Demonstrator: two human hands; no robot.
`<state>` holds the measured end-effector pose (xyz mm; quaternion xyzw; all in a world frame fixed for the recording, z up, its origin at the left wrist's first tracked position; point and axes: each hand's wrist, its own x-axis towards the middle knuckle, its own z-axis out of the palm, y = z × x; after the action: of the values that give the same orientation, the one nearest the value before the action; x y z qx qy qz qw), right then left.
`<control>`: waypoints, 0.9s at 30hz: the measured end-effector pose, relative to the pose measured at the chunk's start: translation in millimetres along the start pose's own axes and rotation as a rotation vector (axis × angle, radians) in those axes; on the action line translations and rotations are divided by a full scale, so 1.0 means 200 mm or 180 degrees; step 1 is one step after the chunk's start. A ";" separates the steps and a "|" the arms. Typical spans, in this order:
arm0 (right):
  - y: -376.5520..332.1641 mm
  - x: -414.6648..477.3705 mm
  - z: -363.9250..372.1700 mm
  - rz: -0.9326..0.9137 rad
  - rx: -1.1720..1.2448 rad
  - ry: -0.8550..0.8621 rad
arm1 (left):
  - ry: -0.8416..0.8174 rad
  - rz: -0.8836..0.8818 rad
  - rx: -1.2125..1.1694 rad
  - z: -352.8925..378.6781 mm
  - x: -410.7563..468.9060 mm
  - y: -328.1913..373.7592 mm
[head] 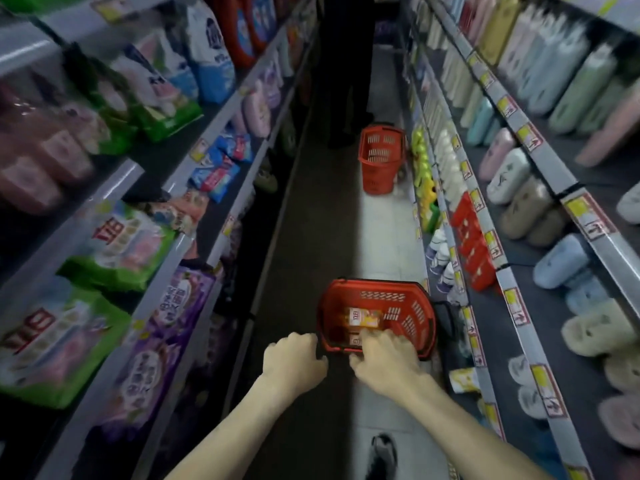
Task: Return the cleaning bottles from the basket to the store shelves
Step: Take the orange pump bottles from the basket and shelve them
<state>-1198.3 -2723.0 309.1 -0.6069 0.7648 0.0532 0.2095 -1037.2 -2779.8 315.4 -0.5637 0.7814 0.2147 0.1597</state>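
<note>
The orange bottles (362, 318) lie in the red basket (412, 317) on the floor. The right hand (384, 356) reaches in with curled fingers, holding nothing yet; the left hand (294, 355) hangs loosely curled beside the rim. The bottles look stiff, smooth and probably rather heavy, so a grip around the body seems safest.

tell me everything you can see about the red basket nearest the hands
The near basket is red plastic with slotted walls and a dark rim, standing on the aisle floor close to the right-hand shelves. A black handle hangs down on its right side. Inside lie orange-and-yellow labelled bottles, blurred. The right hand reaches over the near rim into it; the left hand is at its near-left corner, contact unclear. A second red basket stands farther down the aisle.
</note>
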 end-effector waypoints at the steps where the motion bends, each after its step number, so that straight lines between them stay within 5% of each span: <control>1: 0.06 0.06 -0.02 -0.0006 0.0008 -0.0039 | -0.0014 -0.0015 -0.0013 -0.01 0.07 0.06; 11: 0.45 0.67 -0.08 0.0064 0.0159 -0.0389 | -0.0288 -0.0177 -0.0281 -0.01 0.67 0.38; 27: 0.56 1.68 0.33 0.0572 0.0348 -0.1488 | -0.1256 -0.0213 -0.0409 0.32 1.89 0.16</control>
<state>-1347.1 -2976.7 100.6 -0.4955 0.7482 0.1691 0.4075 -1184.7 -3044.5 79.2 -0.5455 0.7005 0.3649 0.2803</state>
